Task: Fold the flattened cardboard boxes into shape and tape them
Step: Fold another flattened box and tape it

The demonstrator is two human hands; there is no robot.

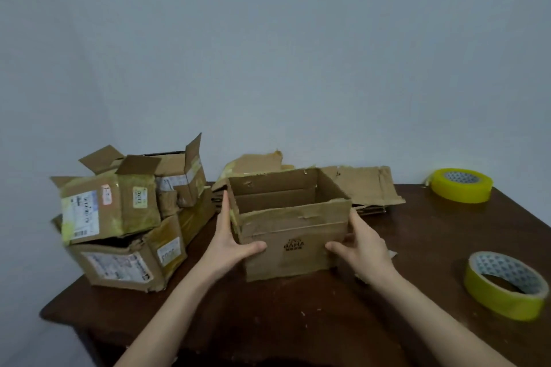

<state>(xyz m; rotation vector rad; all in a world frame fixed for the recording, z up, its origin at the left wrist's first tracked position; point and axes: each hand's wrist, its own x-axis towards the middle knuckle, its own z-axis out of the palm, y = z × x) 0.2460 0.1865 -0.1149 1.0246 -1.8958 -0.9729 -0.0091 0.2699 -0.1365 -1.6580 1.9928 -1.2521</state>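
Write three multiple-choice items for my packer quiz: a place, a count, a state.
1. Where is the pile of built boxes? A) left of the held box B) right of it C) on the floor
2. How many yellow tape rolls lie on the table? A) one B) two C) four
3. The held box's top is: A) open B) taped shut C) crushed flat
Key: 1A, the pile is at the table's left; 2B, both lie at right; 3A, its inside shows while the left hand and right hand press its sides.

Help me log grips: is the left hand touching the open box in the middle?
Touching. The head view shows the left hand flat against the left side of the open box, thumb pressed on its front face.
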